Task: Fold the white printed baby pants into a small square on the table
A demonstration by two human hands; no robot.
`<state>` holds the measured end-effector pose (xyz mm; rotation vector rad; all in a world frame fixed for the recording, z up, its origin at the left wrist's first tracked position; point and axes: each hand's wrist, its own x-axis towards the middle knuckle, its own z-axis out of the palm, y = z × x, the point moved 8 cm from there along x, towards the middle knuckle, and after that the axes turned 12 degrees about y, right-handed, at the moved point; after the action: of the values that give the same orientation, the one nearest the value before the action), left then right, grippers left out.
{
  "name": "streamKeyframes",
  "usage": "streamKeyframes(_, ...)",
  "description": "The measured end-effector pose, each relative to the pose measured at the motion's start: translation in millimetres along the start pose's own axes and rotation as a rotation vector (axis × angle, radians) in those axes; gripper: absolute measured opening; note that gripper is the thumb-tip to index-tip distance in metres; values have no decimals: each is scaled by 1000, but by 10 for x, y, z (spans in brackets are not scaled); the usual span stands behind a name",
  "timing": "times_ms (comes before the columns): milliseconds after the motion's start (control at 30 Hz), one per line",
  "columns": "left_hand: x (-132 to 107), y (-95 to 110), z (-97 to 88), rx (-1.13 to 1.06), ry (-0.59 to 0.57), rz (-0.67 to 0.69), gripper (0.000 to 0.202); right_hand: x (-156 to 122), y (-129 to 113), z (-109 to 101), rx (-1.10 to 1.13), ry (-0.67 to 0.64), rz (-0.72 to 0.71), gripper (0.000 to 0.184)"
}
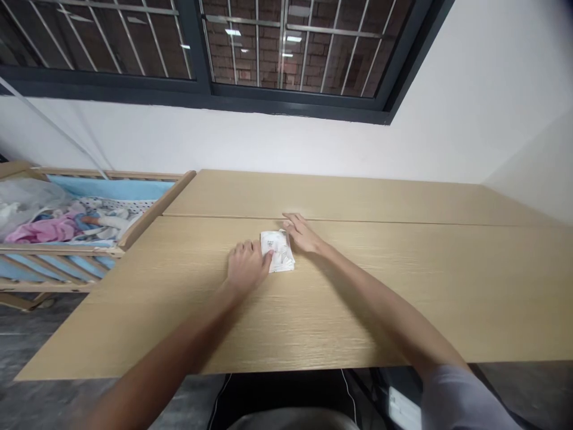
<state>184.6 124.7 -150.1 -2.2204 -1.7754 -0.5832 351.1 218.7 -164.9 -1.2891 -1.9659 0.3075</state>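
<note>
1. Work item: a folded white packet (277, 251) lies flat on the front panel of a light oak-grain table (358, 310), just below the seam (358, 220) between the two panels. It sits between both hands. A small dark printed square (270, 245) shows on its upper face. The material cannot be confirmed.
2. Left hand (248, 266): the hand sits at the packet's left edge, palm down. Its fingers (239, 251) are together and slightly curled. The fingertips reach the packet; whether they grip it cannot be determined.
3. Right hand (304, 234): the hand lies palm down at the packet's upper right corner, with the edge of the hand touching or just beside the corner. Its fingers (293, 221) are slightly apart, extended and not clamped on anything, and they point toward the seam.
4. Right arm: a grey sleeve (461, 400) covers the upper arm.
5. Surroundings: a wooden crib (156, 206) stands beside the table's left end. It holds blue padding (111, 188) and a pink cloth (45, 230). A barred window (290, 101) is set in the white wall (268, 143) beyond the table.
</note>
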Motion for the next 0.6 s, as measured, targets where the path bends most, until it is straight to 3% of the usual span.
streamKeyframes(100, 53, -146, 160, 2, -41, -72, 55, -49, 30, 111, 37, -15, 25, 45)
streamKeyframes(200, 79, -153, 301, -55, -75, -54, 50, -113, 12, 195, 55, -28, 59, 34)
streamKeyframes(333, 126, -58, 286, -179, -132, 5, 34, -215, -79, 168, 13, 38, 180, 27)
streamKeyframes(400, 130, 4, 143, -248, -161, 31, 26, -294, -222, 126, 6, 52, 206, 19)
streamKeyframes(500, 23, 54, -255, -322, -172, 66, 20, -513, -593, -4, 78, 35, 219, 13)
streamKeyframes(600, -398, -61, -681, -423, -236, 59, 21, -935, -1190, -211, 200, 2, 191, 11)
